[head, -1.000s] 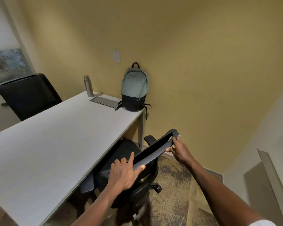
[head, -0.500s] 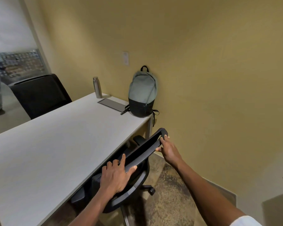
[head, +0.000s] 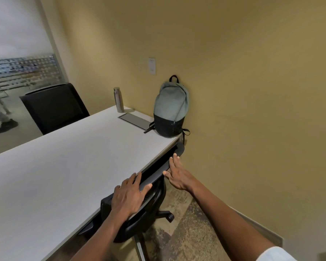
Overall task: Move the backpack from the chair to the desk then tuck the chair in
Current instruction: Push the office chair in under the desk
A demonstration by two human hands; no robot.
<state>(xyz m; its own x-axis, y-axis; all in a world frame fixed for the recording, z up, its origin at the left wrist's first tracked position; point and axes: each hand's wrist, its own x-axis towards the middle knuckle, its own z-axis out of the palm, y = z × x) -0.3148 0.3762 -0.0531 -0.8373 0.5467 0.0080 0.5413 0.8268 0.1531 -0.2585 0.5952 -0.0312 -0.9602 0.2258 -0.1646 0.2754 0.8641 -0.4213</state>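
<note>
The grey-green backpack with a black base stands upright on the far right corner of the white desk, leaning on the yellow wall. The black office chair sits pushed under the desk, the top of its backrest against the desk's near edge. My left hand lies flat on the top of the backrest, fingers stretched toward the desk edge. My right hand is open with straight fingers, its fingertips at the right end of the backrest.
A steel bottle and a flat grey panel lie left of the backpack. A second black chair stands beyond the desk. Behind glass at far left, a person's leg passes. The yellow wall runs close on the right.
The chair has rolled forward under the desk until its backrest meets the edge. Both hands have loosened from gripping the backrest to flat, open fingers.
</note>
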